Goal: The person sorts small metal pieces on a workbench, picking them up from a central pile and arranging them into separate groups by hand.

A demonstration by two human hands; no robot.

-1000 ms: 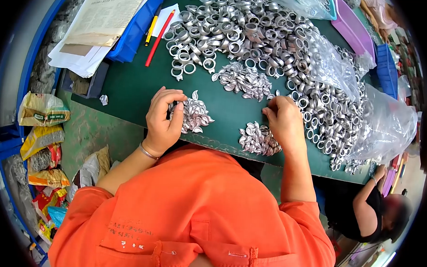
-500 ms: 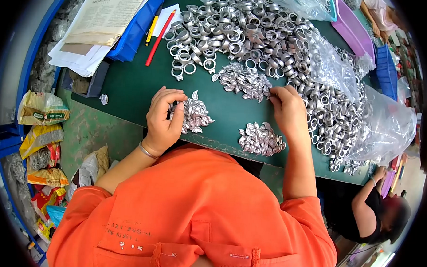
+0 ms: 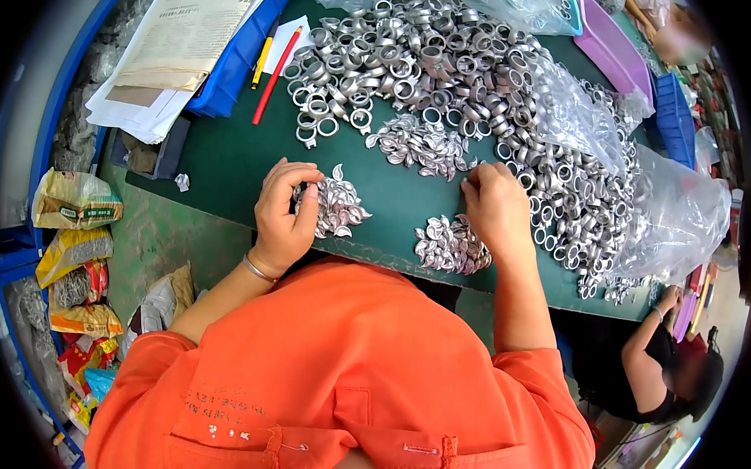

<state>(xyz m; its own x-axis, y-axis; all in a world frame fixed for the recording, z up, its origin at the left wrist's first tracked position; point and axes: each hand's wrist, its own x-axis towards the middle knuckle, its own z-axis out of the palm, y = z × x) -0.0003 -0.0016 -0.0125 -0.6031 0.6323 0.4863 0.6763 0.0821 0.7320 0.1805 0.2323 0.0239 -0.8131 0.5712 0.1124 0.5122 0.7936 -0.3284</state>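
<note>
My left hand [image 3: 283,215] is beside a pile of silver leaf-shaped metal pieces [image 3: 341,207], its fingers curled and thumb raised close to the index finger. What lies inside that curl is hidden. My right hand [image 3: 500,210] is at the right end of an upper pile of the same leaf pieces [image 3: 424,145], above a lower pile [image 3: 451,247] near the table's front edge. Its thumb and fingertips are drawn together, pointing down-left; anything held between them is too small or hidden to name.
A large heap of metal rings [image 3: 431,59] covers the back and right of the green table [image 3: 229,163]. Clear plastic bags [image 3: 674,216] lie on the right. A red pencil [image 3: 276,75] and blue bin [image 3: 232,72] are at back left. A co-worker [image 3: 648,368] sits at right.
My right hand has moved slightly down and toward me from the upper leaf pile's right end. My left hand stays by its pile. The whole view has shifted a little.
</note>
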